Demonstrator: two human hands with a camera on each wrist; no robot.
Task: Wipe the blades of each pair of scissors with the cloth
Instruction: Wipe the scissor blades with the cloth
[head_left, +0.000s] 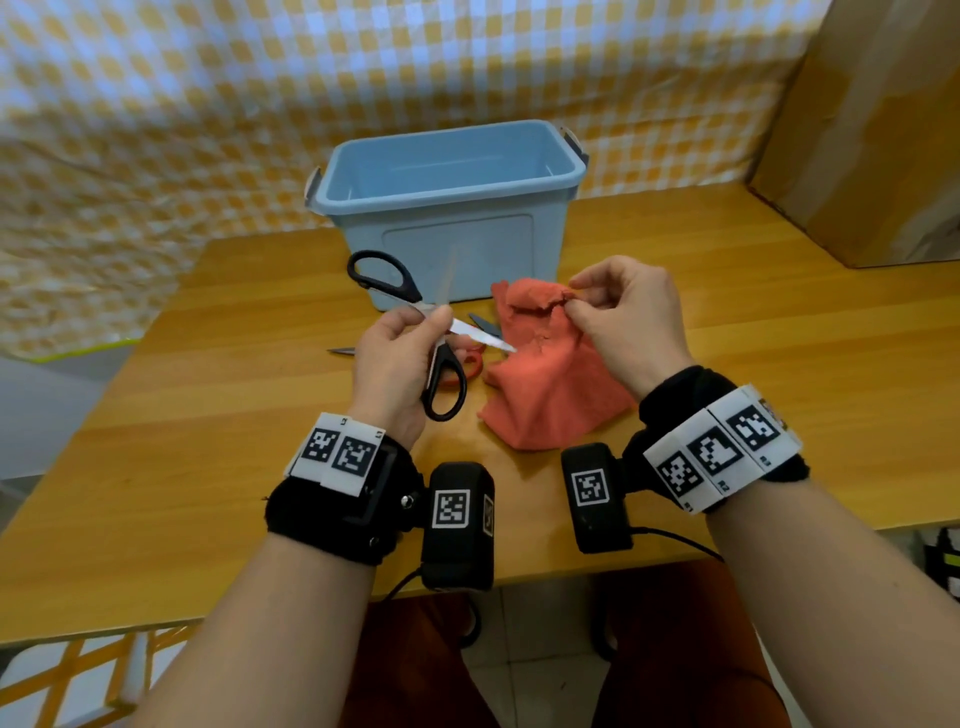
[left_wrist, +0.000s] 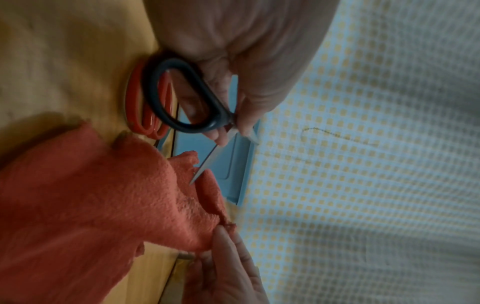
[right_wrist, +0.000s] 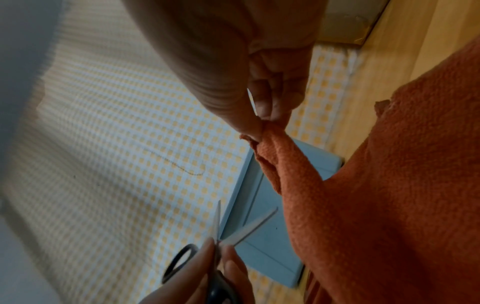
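My left hand (head_left: 395, 364) pinching black scissors (head_left: 415, 322) near pivot, blades spread wide above tabletop (head_left: 260, 415). My right hand (head_left: 623, 317) pinching orange cloth (head_left: 545, 395) edge. Wiping not started, I think; next, bringing cloth onto blade, minding sharp edge. Red scissors (head_left: 467, 366) waiting underneath.

We seem to be looking at a makeshift recording corner in an ordinary room, not a true workshop. A plain wooden table (head_left: 727, 322) fills the middle of the head view, and behind it, across the top and left of the frame, hangs a yellow-and-white checked cloth backdrop (head_left: 208, 104) (loosely draped, with folds). A large cardboard box (head_left: 872, 130) stands at the upper right, a light blue plastic storage bin (head_left: 447, 208) sits at centre, and pale floor tiles (head_left: 540, 649) show at the bottom. Both wrists carry black bands with printed square markers (head_left: 337, 449).
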